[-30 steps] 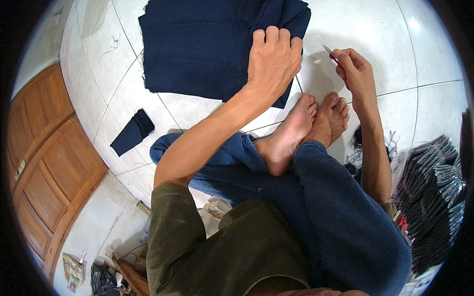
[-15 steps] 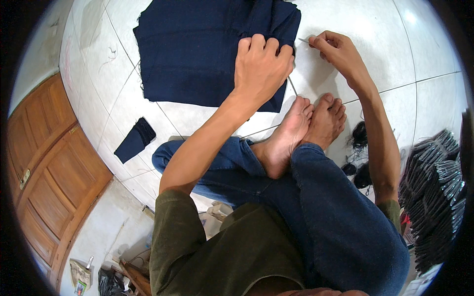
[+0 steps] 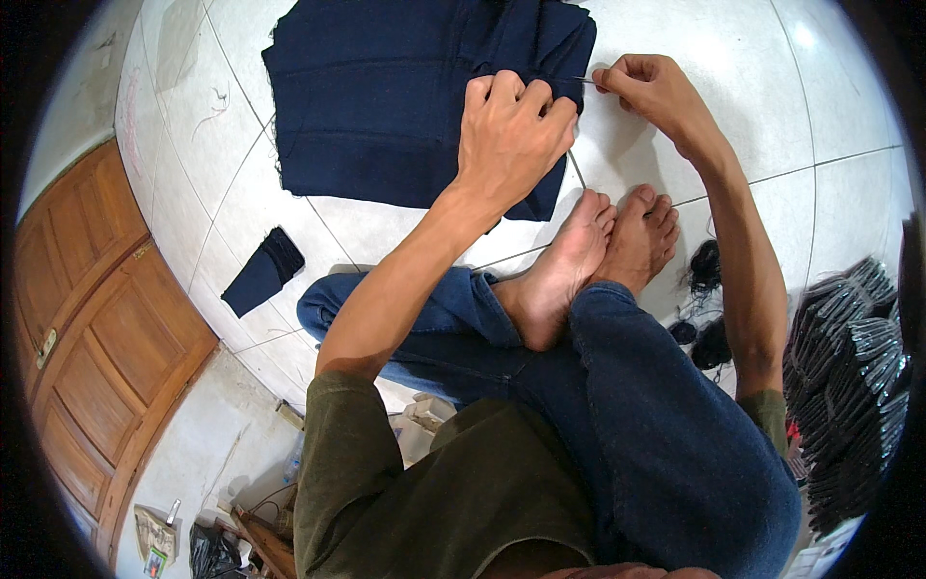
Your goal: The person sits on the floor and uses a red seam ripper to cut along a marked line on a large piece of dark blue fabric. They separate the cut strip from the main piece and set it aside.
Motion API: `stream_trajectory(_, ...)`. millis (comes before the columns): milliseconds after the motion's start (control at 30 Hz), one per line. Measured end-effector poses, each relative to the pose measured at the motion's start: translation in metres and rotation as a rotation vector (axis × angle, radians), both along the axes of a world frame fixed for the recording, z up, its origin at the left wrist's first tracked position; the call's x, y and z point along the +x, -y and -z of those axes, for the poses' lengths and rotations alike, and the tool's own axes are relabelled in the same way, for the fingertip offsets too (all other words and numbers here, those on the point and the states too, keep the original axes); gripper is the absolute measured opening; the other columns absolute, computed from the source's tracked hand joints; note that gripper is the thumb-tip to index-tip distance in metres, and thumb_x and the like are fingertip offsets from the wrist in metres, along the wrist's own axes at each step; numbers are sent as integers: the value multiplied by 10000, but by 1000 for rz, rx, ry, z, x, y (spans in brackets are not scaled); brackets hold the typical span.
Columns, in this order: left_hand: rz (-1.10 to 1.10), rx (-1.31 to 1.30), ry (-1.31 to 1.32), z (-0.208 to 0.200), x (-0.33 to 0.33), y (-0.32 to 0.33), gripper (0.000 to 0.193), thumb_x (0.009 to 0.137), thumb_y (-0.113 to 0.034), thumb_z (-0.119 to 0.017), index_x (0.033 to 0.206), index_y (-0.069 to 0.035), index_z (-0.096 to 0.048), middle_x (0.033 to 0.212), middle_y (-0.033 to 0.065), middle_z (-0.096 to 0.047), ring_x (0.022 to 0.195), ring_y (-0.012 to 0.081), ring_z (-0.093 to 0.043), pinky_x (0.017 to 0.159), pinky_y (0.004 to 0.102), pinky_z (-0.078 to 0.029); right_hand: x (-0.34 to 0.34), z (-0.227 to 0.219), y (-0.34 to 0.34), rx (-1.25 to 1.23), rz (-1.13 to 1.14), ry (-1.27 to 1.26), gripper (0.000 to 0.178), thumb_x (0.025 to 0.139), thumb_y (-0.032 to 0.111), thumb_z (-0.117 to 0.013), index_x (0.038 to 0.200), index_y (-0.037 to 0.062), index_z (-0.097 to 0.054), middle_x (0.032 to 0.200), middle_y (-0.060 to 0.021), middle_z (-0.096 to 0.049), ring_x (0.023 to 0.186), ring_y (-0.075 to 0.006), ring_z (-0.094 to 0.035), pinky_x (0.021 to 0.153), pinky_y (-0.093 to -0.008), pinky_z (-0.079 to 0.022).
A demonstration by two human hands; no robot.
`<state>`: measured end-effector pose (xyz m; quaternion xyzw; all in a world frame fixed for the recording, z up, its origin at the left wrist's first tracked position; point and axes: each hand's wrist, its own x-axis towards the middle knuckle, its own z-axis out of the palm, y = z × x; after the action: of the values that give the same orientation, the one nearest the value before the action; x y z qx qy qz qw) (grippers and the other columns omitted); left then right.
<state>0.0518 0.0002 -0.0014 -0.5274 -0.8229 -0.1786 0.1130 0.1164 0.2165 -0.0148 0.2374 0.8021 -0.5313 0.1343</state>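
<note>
A large folded piece of dark navy cloth (image 3: pixel 362 121) with frayed edges lies on the tiled floor in front of me. My left hand (image 3: pixel 513 140) is closed on it near its right side, knuckles up and fingertips hidden in the fabric. To the right, my right hand (image 3: pixel 648 89) pinches a thin needle (image 3: pixel 585 80) between thumb and fingers. The needle points left, its tip at the cloth's right edge beside my left hand; whether it pierces the fabric I cannot tell. Any thread is too fine to see.
My bare feet (image 3: pixel 579 246) rest just below the cloth. A small folded navy piece (image 3: pixel 262 275) lies left. Tangled black thread (image 3: pixel 706 268) sits near my right forearm, with a pile of black, shiny-ended strands (image 3: pixel 844 386) farther right. A wooden door (image 3: pixel 116 347) stands at left.
My right hand has moved slightly left and up, bringing the needle to the cloth's edge. My left hand keeps its grip, and the cloth's right edge has shifted a little rightward.
</note>
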Motion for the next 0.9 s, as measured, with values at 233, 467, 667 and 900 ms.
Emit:
stream_trajectory(233, 5, 39, -17, 4, -1, -1, 141, 775, -206, -785, 751, -134, -665, 735, -9, -545, 762, 210, -508, 766, 401, -395, -2, 5, 0, -32, 14, -28, 427, 860, 445, -758, 791, 24, -746, 658, -14, -587, 650, -118, -521, 602, -301, -409)
stream_trajectory(467, -92, -71, -44, -5, 2, -8, 134, 733, -172, -745, 789, -124, -633, 770, 36, -528, 770, 227, -508, 727, 398, -375, 1, 12, -5, -70, 59, -89, 419, 878, 442, -732, 838, 25, -744, 699, -11, -595, 684, -113, -527, 627, -290, -405)
stream_trajectory(667, -222, -213, -135, 1, -2, -38, 232, 711, -218, -776, 877, -110, -656, 831, 58, -586, 833, 252, -543, 734, 414, -371, 12, -7, -13, -96, 249, 1, 420, 914, 470, -676, 930, 57, -753, 745, 13, -575, 732, -94, -519, 666, -253, -369)
stream_trajectory(900, -208, -239, -90, -12, -30, -38, 301, 695, -189, -801, 962, -109, -686, 890, 61, -675, 823, 274, -620, 742, 410, -447, 19, -10, -19, -128, 313, -35, 414, 929, 452, -666, 959, 48, -753, 721, 49, -532, 675, -64, -449, 613, -251, -320)
